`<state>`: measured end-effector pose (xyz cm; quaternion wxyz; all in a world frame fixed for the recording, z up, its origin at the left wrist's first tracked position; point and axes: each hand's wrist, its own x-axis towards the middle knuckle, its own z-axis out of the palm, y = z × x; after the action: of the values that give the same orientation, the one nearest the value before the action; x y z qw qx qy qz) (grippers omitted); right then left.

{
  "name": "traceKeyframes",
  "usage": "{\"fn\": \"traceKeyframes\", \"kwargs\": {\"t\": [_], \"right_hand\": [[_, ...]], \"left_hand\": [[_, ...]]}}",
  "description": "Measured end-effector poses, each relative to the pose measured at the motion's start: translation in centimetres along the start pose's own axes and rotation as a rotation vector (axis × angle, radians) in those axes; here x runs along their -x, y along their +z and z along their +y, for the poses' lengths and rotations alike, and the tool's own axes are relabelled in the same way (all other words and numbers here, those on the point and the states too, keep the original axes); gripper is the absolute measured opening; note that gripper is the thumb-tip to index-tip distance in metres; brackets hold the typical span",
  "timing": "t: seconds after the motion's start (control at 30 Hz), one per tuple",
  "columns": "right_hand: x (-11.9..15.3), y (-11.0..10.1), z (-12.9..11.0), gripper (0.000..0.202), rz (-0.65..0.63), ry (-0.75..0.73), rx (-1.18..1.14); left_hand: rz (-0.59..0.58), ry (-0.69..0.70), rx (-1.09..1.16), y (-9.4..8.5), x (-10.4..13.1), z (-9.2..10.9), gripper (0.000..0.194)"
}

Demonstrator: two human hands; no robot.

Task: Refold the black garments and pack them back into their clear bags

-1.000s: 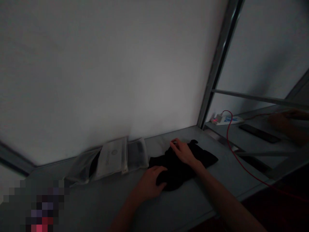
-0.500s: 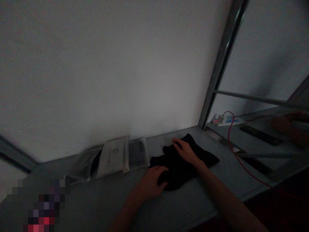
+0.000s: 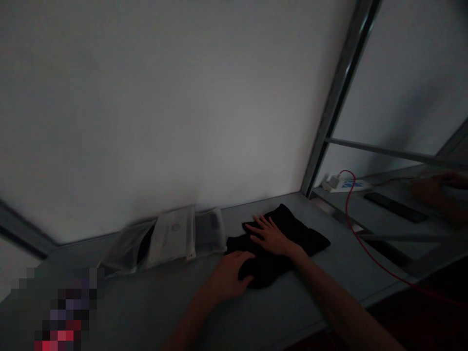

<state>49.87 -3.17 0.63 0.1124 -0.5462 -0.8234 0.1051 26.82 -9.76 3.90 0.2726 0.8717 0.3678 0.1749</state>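
A black cloth (image 3: pixel 300 231) lies spread on the grey surface (image 3: pixel 285 312), with points sticking out at its back and right. My right hand (image 3: pixel 268 236) rests flat on it, fingers spread. At the cloth's near left edge is my left hand (image 3: pixel 232 273), curved, with the thumb apart from the fingers and a fold of the black cloth between them. To the left, clear zip bags (image 3: pixel 173 234) lie side by side against the wall; dark contents show in some of them.
Metal posts and rails (image 3: pixel 334 97) stand at the right. Beyond them are a white power strip (image 3: pixel 345 184) with a red cable (image 3: pixel 347 214), a dark flat object (image 3: pixel 395 207) and another person's hands (image 3: pixel 435 190). A blurred-out patch covers the lower left.
My right hand has moved slightly left and down over the cloth, and its fingers are more spread. The cloth's back edge has shifted a little left. My left hand stays in place.
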Motion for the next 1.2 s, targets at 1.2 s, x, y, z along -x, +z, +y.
{"fn": "traceKeyframes", "kwargs": {"t": [1.2], "right_hand": [[-0.6,0.7,4.7,0.078,0.351,0.426,0.112]], "left_hand": [[0.003,0.043,0.005,0.3,0.1,-0.1,0.057]]}}
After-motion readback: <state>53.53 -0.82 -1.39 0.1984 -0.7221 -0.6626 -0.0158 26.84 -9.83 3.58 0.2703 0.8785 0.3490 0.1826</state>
